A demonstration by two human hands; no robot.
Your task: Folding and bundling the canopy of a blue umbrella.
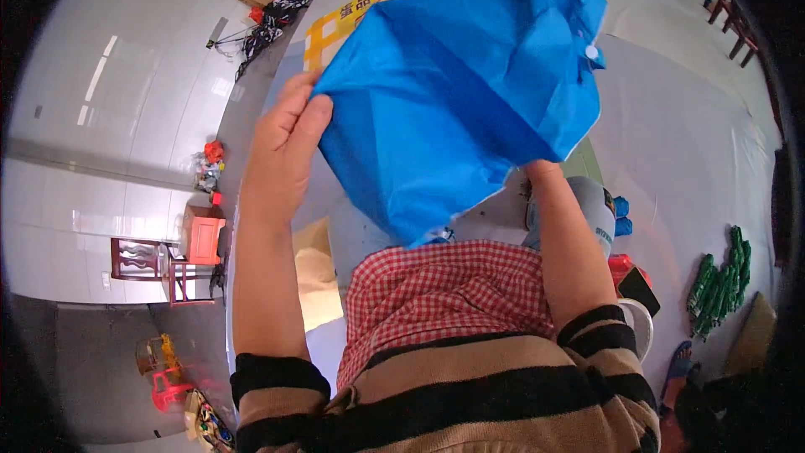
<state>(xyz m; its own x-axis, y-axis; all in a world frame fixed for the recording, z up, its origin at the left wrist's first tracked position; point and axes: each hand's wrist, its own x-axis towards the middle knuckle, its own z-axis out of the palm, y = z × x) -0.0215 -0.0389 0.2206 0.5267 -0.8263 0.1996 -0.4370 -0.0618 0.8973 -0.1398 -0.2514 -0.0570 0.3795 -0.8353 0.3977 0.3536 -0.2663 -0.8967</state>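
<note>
A wide piece of thin, shiny blue fabric (419, 101) is spread out in front of me, creased and shaped a little like a bag. It has a small white round fastener (592, 53) at its right edge. My left hand (289, 130) pinches its left edge between thumb and fingers. On the lower right, my right hand (543, 169) goes in under the fabric, which hides its fingers. Whether that hand grips the cloth cannot be seen.
Behind the fabric is a surface with yellow-and-white printed tape (365, 13). A grey cylindrical thing (587, 205) and small blue rolls (622, 216) stand right of my right forearm. A green checked cloth bundle (719, 281) lies further right. An orange box (204, 233) and chair are at left.
</note>
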